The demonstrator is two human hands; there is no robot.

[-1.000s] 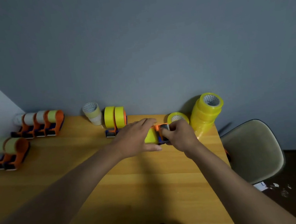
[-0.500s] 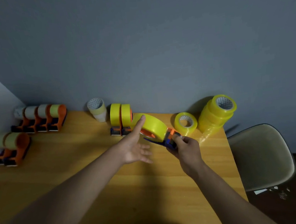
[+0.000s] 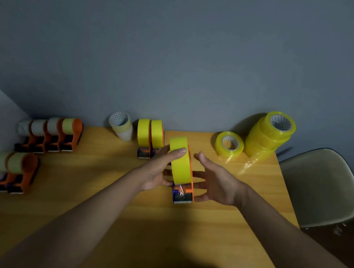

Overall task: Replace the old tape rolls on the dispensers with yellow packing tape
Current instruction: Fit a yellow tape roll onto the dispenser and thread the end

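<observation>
An orange dispenser loaded with a yellow tape roll stands upright on the wooden table, its cutter end towards me. My left hand is on its left side, thumb lying across the roll's face and fingers against the flank. My right hand is on its right side, fingers straight and spread, their tips touching the dispenser. Two more dispensers with yellow rolls stand just behind. A loose yellow roll and a stack of yellow rolls sit at the back right.
Several orange dispensers with pale old rolls line the back left wall, and two more stand at the left edge. Removed pale rolls are stacked by the wall. A beige chair stands right of the table.
The dispenser was tilted in my right hand's grip; now it stands upright on the table, nearer to me. My right hand has released it and opened, and my left thumb lies on the roll.
</observation>
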